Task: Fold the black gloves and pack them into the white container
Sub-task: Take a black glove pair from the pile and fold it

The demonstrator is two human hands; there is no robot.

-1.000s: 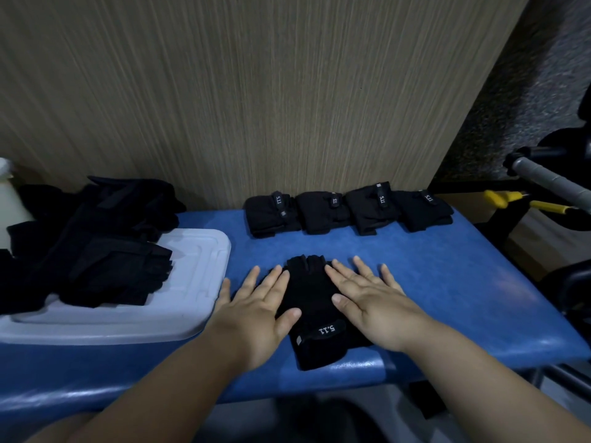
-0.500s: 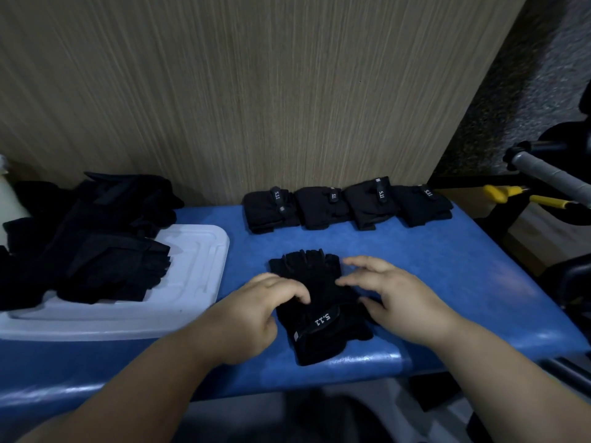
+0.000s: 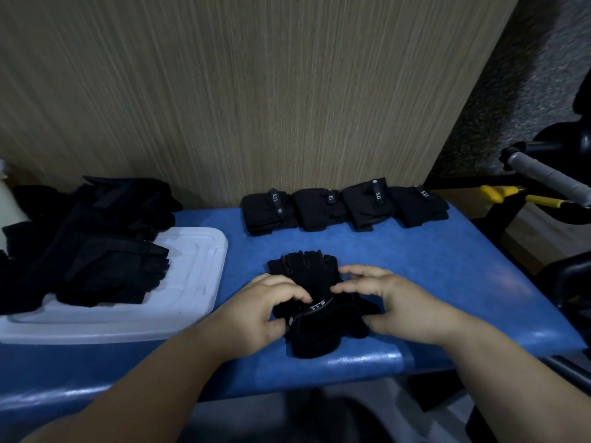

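Note:
A black fingerless glove (image 3: 307, 276) lies on the blue bench (image 3: 447, 276), fingers pointing away, its wrist strap printed 5.11. My left hand (image 3: 259, 314) grips the wrist end from the left, fingers curled over it. My right hand (image 3: 396, 298) grips the same end from the right, and the cuff is lifted off the bench. Several folded black gloves (image 3: 345, 207) stand in a row by the wall. A heap of unfolded black gloves (image 3: 92, 238) lies on a white container lid (image 3: 192, 282) at the left.
A wood-grain wall (image 3: 256, 91) rises behind the bench. At the right stand a grey padded bar (image 3: 550, 179), yellow handles (image 3: 508, 195) and dark equipment. The bench's front edge runs just under my hands. A white object (image 3: 9, 199) shows at the far left.
My hands went from lying flat on the glove to curling around its wrist end, and the cuff has been raised and drawn toward the glove's fingers.

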